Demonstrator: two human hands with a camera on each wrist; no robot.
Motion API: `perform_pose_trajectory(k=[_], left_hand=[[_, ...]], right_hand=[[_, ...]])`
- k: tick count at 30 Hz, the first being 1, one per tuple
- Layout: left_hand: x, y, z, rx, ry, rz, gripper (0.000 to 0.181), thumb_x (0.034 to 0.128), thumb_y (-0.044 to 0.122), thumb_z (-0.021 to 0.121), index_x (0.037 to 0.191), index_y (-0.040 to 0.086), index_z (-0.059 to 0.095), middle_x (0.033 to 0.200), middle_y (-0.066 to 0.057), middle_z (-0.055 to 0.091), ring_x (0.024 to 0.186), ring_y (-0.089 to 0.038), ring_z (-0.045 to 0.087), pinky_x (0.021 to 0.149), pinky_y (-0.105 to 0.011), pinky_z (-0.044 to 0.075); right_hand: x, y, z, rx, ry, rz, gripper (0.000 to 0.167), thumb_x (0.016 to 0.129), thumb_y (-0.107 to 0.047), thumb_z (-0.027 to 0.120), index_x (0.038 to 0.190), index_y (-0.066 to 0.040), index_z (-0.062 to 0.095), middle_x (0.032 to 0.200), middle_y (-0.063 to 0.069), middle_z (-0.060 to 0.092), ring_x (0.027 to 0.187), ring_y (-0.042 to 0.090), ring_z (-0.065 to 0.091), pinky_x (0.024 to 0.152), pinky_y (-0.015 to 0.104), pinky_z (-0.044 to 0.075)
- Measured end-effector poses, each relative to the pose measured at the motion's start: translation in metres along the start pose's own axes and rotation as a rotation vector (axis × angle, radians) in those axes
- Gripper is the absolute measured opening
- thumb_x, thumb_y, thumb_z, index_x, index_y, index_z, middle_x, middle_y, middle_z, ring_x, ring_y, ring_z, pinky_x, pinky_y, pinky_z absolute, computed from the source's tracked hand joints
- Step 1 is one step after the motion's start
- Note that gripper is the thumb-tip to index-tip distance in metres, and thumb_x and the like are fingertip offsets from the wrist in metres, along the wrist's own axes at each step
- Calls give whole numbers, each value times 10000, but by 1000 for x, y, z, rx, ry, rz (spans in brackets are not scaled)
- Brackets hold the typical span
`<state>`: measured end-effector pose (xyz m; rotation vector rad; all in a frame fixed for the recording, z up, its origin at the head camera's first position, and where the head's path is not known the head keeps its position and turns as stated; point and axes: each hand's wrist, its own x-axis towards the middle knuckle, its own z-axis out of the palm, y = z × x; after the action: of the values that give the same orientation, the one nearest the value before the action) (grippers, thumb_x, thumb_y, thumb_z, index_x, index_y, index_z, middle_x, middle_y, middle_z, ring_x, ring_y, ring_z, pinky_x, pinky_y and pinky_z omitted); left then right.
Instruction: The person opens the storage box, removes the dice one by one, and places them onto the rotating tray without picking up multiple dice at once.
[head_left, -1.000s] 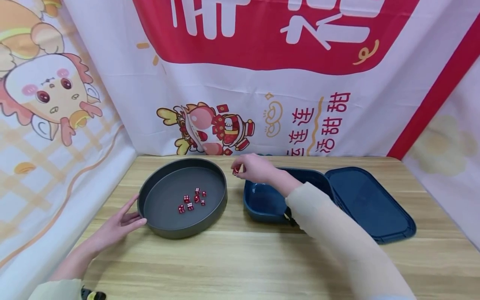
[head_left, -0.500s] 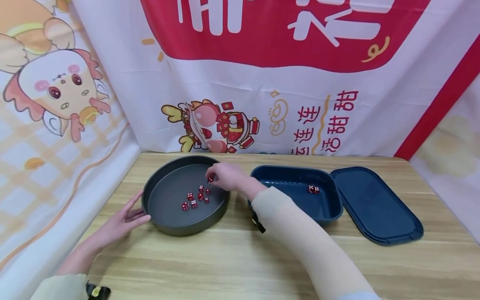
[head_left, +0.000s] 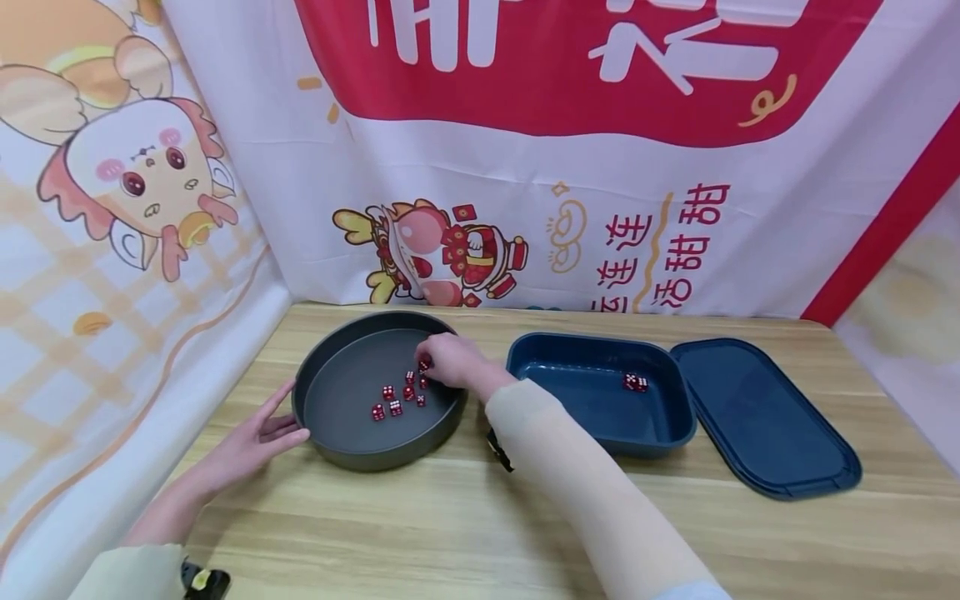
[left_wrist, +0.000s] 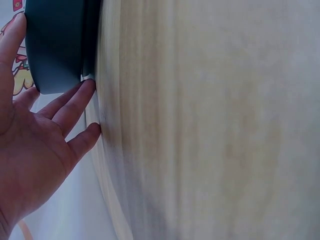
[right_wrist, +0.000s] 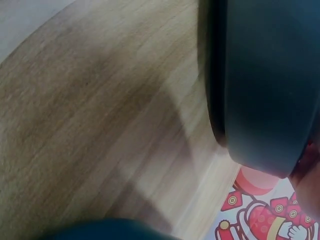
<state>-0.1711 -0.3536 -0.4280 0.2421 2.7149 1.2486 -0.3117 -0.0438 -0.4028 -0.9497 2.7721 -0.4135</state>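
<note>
A round dark grey pan (head_left: pixel 337 417) stands at the left of the table, with several red dice (head_left: pixel 395 407) lying on its floor. My right hand (head_left: pixel 452 360) reaches over the pan's right rim and pinches a red die (head_left: pixel 424 363) low inside it, close beside the others. Part of the fingertips is hidden by the hand itself. My left hand (head_left: pixel 255 437) rests its spread fingers against the pan's left wall; in the left wrist view, the fingers (left_wrist: pixel 75 107) touch the pan's side (left_wrist: pixel 57 45) and the tabletop.
Right of the pan stands a deep blue rectangular box (head_left: pixel 570 400) with red dice (head_left: pixel 635 382) in it. Its flat blue lid (head_left: pixel 772 417) lies to the right of the box. A printed cloth (head_left: pixel 465 167) hangs behind the wooden table (head_left: pixel 360 533).
My right hand has moved left from above the box to the pan with the die, then lowered slightly inside it. The left hand stays at the pan. The head view has shifted slightly.
</note>
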Motion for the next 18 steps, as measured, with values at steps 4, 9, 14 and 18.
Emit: perform_pose_trajectory(k=[4,9,14,18], left_hand=[[2,-1,0,2,0,6,859,970,279,625,1575,133,32,1331,-409,434,1219,-474,487,962,-533,408],[2,-3,0,6,-1,3,865,971,282,624,1575,133,23,1327,-416,433,1218,-481,485,961,-530,407],[3,-4,0,24,-4,-2,865,973,282,621,1574,131,18,1319,-417,439,1205,-484,495,965,-563,396],[3,-5,0,35,-8,1,869,973,283,621,1574,141,9,1316,-416,442,1200,-482,500,959,-565,401]], right_hand=[[1,0,0,-13,3,5,263,946,-195,663,1205,-158,685,1125,1,667,1002,125,580,950,297,457],[0,0,-2,0,19,3,282,936,-176,674,1217,-145,675,1144,4,665,1036,132,583,963,287,450],[-7,2,-9,59,24,10,272,940,-165,668,1211,-152,677,1137,-7,659,1033,128,571,952,284,455],[-17,4,-23,131,17,7,280,942,-117,658,1221,-130,671,1156,20,649,995,142,566,913,270,476]])
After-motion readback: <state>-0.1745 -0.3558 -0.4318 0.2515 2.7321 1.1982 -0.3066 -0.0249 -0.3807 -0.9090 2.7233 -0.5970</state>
